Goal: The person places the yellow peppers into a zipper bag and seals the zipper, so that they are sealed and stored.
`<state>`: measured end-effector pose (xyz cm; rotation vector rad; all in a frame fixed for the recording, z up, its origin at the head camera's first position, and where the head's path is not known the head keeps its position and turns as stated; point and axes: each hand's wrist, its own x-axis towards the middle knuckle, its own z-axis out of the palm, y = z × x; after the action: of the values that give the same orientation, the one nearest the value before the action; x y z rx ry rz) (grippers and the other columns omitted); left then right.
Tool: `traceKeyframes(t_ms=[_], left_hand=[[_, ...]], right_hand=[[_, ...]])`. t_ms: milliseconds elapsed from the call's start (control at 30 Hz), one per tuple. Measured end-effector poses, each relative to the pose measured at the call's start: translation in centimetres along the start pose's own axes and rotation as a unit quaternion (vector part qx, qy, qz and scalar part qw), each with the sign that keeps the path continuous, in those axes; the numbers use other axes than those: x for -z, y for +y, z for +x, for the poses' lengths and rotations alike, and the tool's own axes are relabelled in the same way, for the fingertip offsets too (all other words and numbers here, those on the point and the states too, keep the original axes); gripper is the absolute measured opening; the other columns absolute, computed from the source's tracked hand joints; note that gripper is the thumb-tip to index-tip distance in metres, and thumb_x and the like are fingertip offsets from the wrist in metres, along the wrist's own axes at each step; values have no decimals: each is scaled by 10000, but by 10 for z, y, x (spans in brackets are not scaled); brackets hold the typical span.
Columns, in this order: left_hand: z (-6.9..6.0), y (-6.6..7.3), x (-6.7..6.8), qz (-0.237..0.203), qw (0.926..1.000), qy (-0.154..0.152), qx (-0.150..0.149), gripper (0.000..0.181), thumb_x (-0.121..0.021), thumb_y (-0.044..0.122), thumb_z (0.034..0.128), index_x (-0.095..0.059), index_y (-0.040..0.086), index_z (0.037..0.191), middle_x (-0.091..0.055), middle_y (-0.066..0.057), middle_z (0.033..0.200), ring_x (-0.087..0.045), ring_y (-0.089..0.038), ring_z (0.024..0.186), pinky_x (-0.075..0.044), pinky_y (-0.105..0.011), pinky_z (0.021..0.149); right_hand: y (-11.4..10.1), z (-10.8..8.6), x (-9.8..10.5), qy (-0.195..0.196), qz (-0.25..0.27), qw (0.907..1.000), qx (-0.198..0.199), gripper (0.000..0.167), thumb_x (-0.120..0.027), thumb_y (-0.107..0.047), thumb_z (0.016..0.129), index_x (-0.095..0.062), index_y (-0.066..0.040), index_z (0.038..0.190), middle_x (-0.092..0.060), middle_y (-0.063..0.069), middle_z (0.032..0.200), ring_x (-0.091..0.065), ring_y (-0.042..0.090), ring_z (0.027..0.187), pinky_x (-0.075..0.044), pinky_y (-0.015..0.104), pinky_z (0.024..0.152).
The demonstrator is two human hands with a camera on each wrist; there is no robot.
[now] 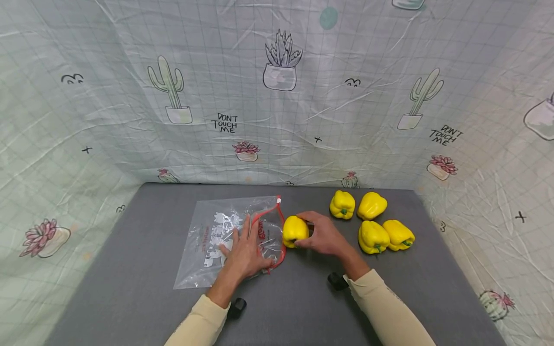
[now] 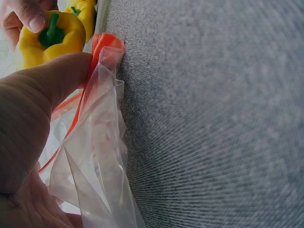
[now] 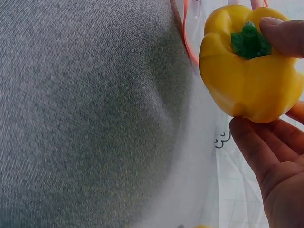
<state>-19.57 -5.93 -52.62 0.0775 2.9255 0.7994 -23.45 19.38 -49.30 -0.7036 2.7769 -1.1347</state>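
Note:
A clear zip bag (image 1: 193, 257) with a red-edged mouth and white print lies flat, its mouth facing right. My left hand (image 1: 244, 254) rests on it with fingers spread and fairly straight. In the left wrist view, the thumb (image 2: 61, 76) presses against the red zip edge (image 2: 108, 42). Just right of the mouth, my right hand (image 1: 326, 236) grips a yellow bell pepper (image 1: 294, 228) between thumb and fingers. The pepper's green stem (image 3: 250, 40) faces the right wrist camera. Part of the bag is hidden under the left hand.
Several more yellow bell peppers stand to the right, among them one at the back (image 1: 342, 205) and one in front (image 1: 373, 237). A grey table (image 1: 130, 269) carries everything. Printed cloth (image 1: 207, 158) hangs behind and at both sides.

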Motion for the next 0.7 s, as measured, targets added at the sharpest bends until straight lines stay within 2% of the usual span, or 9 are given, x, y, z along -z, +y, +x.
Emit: traceKeyframes(t_ms=[700], left_hand=[[1,0,-2,63,10000,26,24,1201,-913,534,678,-287,200,1646,-80,-81,1779,-140,-574,1576,-87,-955,1029]], right_hand=[[-9,9,-17,122,-89,9999,-13,722,-906,-223,804,-595,-32,1428,-642,130,1397,-635,285,1171,-540,499,1052]])
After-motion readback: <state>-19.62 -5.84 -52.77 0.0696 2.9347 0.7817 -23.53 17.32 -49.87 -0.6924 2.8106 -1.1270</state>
